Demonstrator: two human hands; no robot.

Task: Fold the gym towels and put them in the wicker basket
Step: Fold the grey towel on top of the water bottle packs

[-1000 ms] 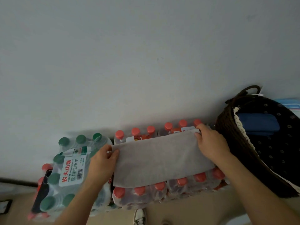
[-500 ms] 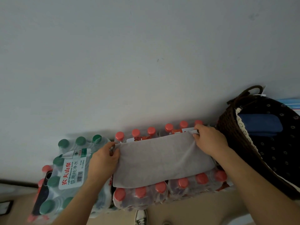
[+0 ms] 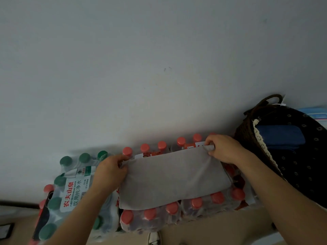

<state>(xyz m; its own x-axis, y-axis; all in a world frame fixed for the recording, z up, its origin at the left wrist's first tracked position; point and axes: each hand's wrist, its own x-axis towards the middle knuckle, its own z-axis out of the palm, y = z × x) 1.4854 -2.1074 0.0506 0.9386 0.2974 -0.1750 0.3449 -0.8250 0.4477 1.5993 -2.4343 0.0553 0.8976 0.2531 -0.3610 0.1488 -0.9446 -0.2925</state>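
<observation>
A grey gym towel (image 3: pixel 173 177), folded into a wide strip, lies across the tops of red-capped water bottles. My left hand (image 3: pixel 109 171) pinches its far left corner. My right hand (image 3: pixel 223 148) pinches its far right corner, where the cloth bunches a little. The dark wicker basket (image 3: pixel 246 138) stands just right of my right hand, lined with dark patterned cloth and a lace edge. A folded blue towel (image 3: pixel 279 138) lies inside it.
Shrink-wrapped packs of red-capped bottles (image 3: pixel 150 218) hold up the towel. A pack of green-capped bottles (image 3: pixel 70 188) sits to the left. A pale wall (image 3: pixel 159 68) rises right behind. Beige floor and a shoe (image 3: pixel 154 238) show below.
Both hands have tightened their pinch on the towel's far corners and drawn the far edge taut. The towel has shifted slightly, with creases now fanning from the right corner.
</observation>
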